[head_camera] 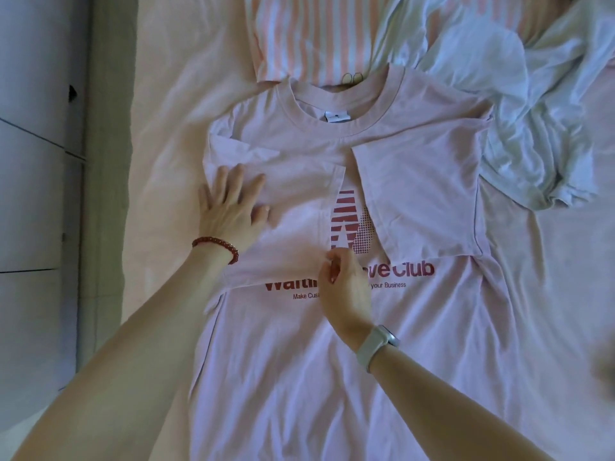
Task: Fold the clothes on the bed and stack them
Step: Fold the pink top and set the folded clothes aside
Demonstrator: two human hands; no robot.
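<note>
A pale pink T-shirt (332, 344) with a red printed logo lies face up on the bed, collar at the far end. Both sleeves are folded inward over the chest. My left hand (229, 207) lies flat with fingers spread on the folded left sleeve. My right hand (342, 284) hovers over the printed lettering, fingers pinched together at the lower corner of that left sleeve. A pink-and-white striped garment (309, 38) lies beyond the collar. A crumpled white garment (539, 128) lies to the right.
The bed is covered by a pale pink sheet (166, 94). Its left edge borders a strip of grey floor and white cupboard fronts (33, 161). A red bead bracelet is on my left wrist, a white watch on my right.
</note>
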